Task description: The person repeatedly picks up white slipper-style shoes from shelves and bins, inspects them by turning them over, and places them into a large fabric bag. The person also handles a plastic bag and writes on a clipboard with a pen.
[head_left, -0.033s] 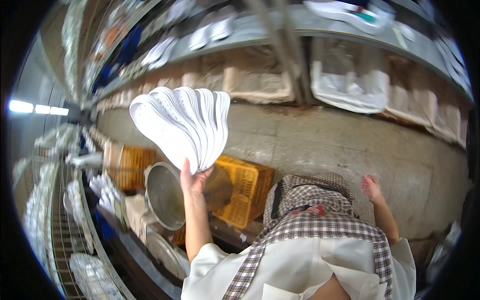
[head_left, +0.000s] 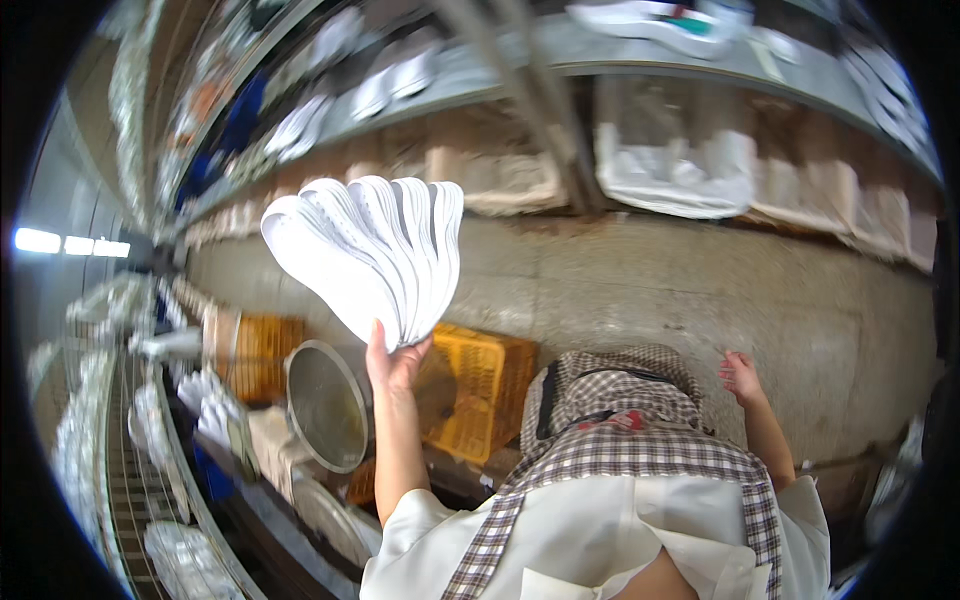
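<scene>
A fanned stack of white insoles (head_left: 365, 260) rises from my left hand (head_left: 398, 365), which pinches them together at their narrow lower ends. The fan spreads wide at the top, and rows of small holes show on some pieces. My left arm is stretched forward. Away to the right, my right hand (head_left: 740, 376) hangs beside my checked apron (head_left: 620, 400), holding nothing that I can see. Its fingers are loosely bent and a little apart.
Below the insoles stand a yellow plastic crate (head_left: 485, 390) and a round metal tub (head_left: 328, 410). A wire rack (head_left: 130, 490) with plastic-wrapped items runs along the left. Across the aisle, a grey shelf (head_left: 640, 65) carries white insoles above lined bins (head_left: 675, 165).
The shelf and bins have shifted slightly left in view as I move. My left hand still grips the insoles, and my right hand stays at my side.
</scene>
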### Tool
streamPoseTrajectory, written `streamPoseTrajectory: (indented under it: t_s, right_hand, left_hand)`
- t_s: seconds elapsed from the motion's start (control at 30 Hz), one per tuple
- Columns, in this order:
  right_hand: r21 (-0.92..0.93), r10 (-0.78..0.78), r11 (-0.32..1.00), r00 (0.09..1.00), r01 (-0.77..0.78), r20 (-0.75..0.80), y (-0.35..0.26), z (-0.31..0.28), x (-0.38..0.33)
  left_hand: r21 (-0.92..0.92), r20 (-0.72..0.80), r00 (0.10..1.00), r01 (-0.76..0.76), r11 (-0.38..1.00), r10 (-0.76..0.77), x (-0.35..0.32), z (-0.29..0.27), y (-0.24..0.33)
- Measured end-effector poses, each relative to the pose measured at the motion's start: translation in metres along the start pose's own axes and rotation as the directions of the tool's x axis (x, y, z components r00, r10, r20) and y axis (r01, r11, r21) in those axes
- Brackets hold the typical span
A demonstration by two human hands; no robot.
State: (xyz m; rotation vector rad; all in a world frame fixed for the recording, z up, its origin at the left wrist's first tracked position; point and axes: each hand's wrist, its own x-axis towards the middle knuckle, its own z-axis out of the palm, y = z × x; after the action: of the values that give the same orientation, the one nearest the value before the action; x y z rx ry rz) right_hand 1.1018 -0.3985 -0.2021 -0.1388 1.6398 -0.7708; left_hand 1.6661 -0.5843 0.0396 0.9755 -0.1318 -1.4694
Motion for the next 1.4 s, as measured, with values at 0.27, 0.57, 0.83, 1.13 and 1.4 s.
streamPoseTrajectory:
  t_s: [0.27,0.57,0.83,1.13,1.4]
  right_hand:
    - [0.366,0.066,0.926,0.918,0.089,-0.391,0.158,-0.243,-0.124]
    - [0.609,0.129,0.743,0.835,0.276,-0.536,0.246,-0.3,-0.228]
    - [0.58,0.29,0.809,0.793,0.097,-0.536,0.254,-0.459,-0.207]
    - [0.835,0.563,0.537,0.686,0.12,-0.461,0.279,-0.633,-0.169]
    - [0.998,0.541,-0.044,0.841,0.049,-0.017,0.359,-0.814,-0.062]
  left_hand:
    - [0.18,0.254,0.772,0.554,0.813,-0.583,-0.098,0.19,-0.323]
    - [0.63,0.109,0.402,0.679,0.376,-0.909,-0.226,0.304,-0.593]
    - [0.846,-0.001,0.27,0.514,0.143,-0.963,-0.296,0.453,-0.875]
    - [0.966,0.244,0.45,-0.034,0.257,-0.859,-0.372,0.648,-1.121]
    - [0.66,0.649,0.362,-0.705,0.259,-0.669,-0.358,0.791,-1.349]
